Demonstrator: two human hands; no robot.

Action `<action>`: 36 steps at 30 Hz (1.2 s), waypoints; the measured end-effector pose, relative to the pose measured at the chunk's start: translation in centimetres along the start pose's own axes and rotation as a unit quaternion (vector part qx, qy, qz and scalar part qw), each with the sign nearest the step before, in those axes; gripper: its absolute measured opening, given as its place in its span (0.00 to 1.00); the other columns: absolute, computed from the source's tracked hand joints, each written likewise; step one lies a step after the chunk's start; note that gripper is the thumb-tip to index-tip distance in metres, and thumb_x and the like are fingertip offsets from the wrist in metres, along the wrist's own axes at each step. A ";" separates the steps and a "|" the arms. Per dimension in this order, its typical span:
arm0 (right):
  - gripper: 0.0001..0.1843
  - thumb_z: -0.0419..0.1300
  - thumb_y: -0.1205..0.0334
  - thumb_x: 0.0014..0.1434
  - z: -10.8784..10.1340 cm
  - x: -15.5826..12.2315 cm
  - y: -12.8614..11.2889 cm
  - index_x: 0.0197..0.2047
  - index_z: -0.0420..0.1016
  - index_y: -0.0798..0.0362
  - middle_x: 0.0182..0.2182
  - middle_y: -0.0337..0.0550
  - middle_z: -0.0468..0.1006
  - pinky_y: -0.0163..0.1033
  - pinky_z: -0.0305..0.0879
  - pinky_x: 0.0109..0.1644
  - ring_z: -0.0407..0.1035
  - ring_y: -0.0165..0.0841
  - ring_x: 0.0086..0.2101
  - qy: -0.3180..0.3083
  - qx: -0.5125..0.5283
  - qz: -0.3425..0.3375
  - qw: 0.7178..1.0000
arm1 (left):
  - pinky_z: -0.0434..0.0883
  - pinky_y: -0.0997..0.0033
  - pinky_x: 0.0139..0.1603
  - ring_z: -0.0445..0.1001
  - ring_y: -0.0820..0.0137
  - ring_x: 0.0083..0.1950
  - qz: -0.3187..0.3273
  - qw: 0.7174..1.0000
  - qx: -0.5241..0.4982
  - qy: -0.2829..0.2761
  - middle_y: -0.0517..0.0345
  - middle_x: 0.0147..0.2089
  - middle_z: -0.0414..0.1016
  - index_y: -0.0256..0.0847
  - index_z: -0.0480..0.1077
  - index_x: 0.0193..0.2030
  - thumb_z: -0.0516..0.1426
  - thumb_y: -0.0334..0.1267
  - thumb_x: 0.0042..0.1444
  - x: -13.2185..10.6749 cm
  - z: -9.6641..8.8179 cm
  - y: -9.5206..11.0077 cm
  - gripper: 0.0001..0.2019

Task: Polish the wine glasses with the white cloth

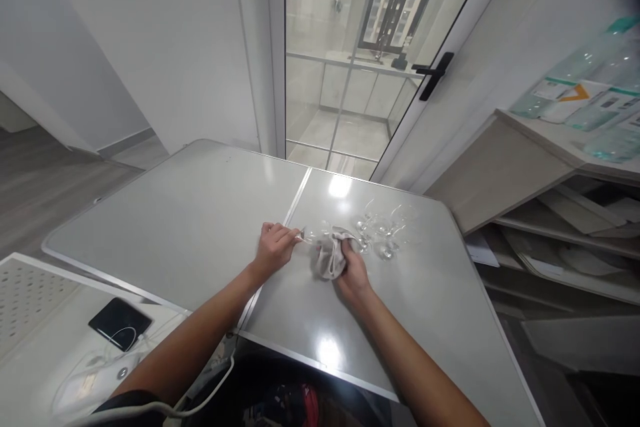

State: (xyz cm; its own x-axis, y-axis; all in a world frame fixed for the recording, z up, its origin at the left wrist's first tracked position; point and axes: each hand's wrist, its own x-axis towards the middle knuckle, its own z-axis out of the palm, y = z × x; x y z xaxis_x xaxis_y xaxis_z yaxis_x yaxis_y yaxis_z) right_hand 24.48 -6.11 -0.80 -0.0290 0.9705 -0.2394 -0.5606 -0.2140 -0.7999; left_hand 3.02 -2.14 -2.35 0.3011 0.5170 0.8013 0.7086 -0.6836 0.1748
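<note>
My left hand (275, 245) is closed around one end of a clear stemmed glass (311, 238), apparently at its foot. A light grey cloth (331, 259) is bunched over the other end of the glass and hides most of its bowl. My right hand (354, 270) grips the cloth, with the thumb pressed on top. Just past the right hand, several clear stemmed glasses (385, 233) are grouped close together on the table; their outlines overlap and are hard to separate.
The pale folding table (210, 207) has a metal seam down its middle. At the lower left, a black device (120, 323) with cables lies on a white surface. Plastic bottles (590, 93) stand on a shelf unit (540, 147) at right. A glass door (340, 80) is behind.
</note>
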 end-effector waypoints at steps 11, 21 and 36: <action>0.37 0.69 0.33 0.52 0.3 -1.1 1.3 0.58 0.75 0.46 0.53 0.51 0.80 0.52 0.66 0.62 0.71 0.49 0.57 -0.148 -0.158 -0.078 0.973 | 0.65 0.67 0.39 0.68 0.68 0.33 -0.063 0.921 -0.323 -0.210 0.58 0.27 0.72 0.41 0.69 0.29 0.53 0.42 0.71 -0.2 0.8 0.4 0.17; 0.09 0.63 0.57 0.57 -1.1 -0.9 -0.8 0.40 0.73 0.49 0.46 0.47 0.68 0.50 0.62 0.57 0.66 0.44 0.49 -0.059 -0.405 -0.353 0.841 | 0.69 0.67 0.47 0.77 0.66 0.40 -0.201 0.881 -0.394 -0.169 0.55 0.31 0.77 0.39 0.73 0.28 0.57 0.47 0.68 0.5 -0.3 0.5 0.19; 0.03 0.51 0.63 0.61 -0.5 -0.8 -1.1 0.35 0.65 0.49 0.32 0.38 0.67 0.41 0.62 0.44 0.63 0.37 0.36 -0.089 -0.464 -0.248 0.846 | 0.71 0.52 0.57 0.76 0.50 0.59 -0.203 0.739 -0.584 -0.269 0.33 0.61 0.74 0.36 0.82 0.34 0.64 0.60 0.56 1.1 -0.5 0.4 0.24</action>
State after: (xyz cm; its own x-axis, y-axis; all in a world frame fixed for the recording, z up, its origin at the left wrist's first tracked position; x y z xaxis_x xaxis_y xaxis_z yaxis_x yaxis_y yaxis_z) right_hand 25.50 -6.68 0.03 -0.1506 0.9504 0.2721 0.3493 0.3087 -0.8847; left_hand 3.35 -2.07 -1.11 0.6478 0.7165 0.2587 -0.1286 -0.2319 0.9642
